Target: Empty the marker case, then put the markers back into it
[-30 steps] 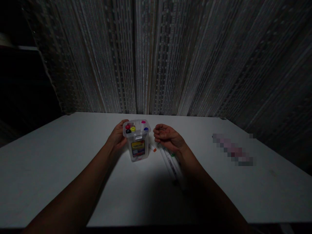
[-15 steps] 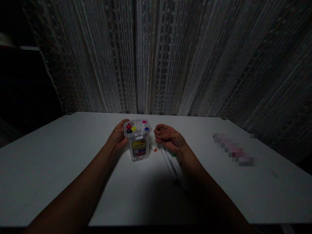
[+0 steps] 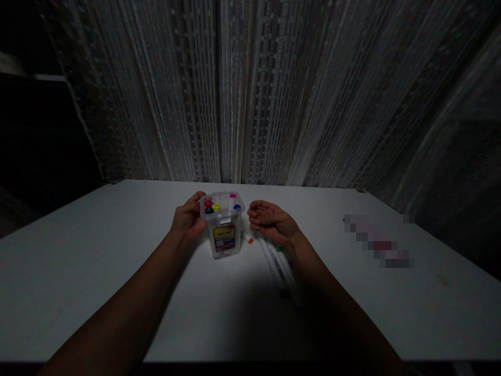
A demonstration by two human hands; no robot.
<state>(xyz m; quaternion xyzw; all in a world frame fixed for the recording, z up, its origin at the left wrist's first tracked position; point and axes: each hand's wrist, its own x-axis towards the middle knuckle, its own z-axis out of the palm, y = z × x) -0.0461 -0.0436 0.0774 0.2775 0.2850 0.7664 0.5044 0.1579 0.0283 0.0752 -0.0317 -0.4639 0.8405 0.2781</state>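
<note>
Your left grip wraps the left wall of the clear marker tub, fingers curled round it and holding it upright on the worktop; your right grip lies just right of the tub, palm up with the fingers curled loosely inward, and whether it pinches anything small you cannot tell in this dim light. The loose markers lie directly under and near of your right wrist, touching one another, long axes running from far-left to near-right, so your right hand is the nearer one to them and the tub opening sits to their far left. Count one tub, five coloured caps showing in its top, one orange-tipped marker lying apart beside the tub's base, and roughly three white-barrelled markers in the bundle.
</note>
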